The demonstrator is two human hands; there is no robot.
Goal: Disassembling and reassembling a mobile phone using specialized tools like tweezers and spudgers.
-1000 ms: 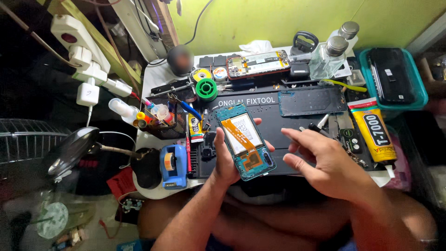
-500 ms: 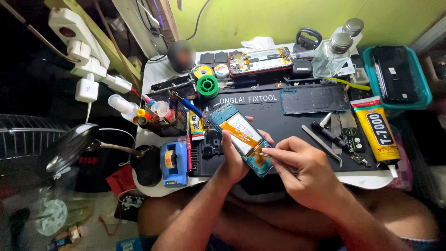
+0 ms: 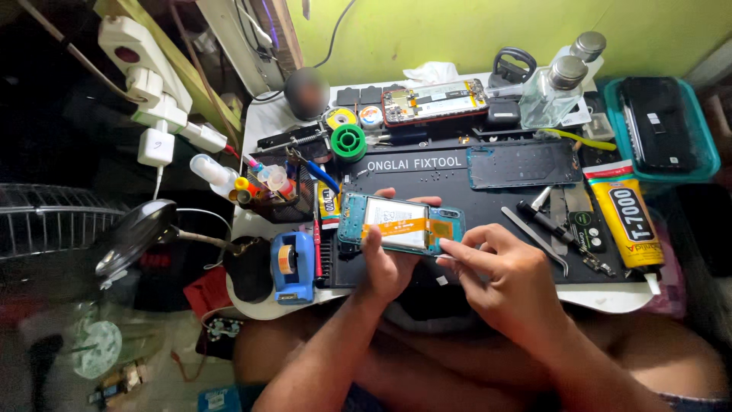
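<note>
Teal opened phone point(image 3: 402, 223), back cover off, gripped by the left hand point(image 3: 387, 263) above the black mat point(image 3: 457, 183), tilted so its inside faces up; right hand point(image 3: 499, 267), fingertips pinched, touches the phone's right end at the orange ribbon cable point(image 3: 408, 226); tweezers point(image 3: 536, 240) and glue tube point(image 3: 627, 217) lie right of that hand; blue tape dispenser point(image 3: 293, 267) left of the left hand, on the table point(image 3: 610, 296).

Left hand point(image 3: 385, 263) grips an opened teal phone point(image 3: 402, 223) with its back off, held level above the black work mat point(image 3: 488, 198) near the surface's front edge. Right hand point(image 3: 507, 275) pinches at the phone's right end, fingertips touching it. Tweezers point(image 3: 537, 240) lie on the mat just right; a yellow glue tube point(image 3: 627, 221) rests at the right edge.
</note>
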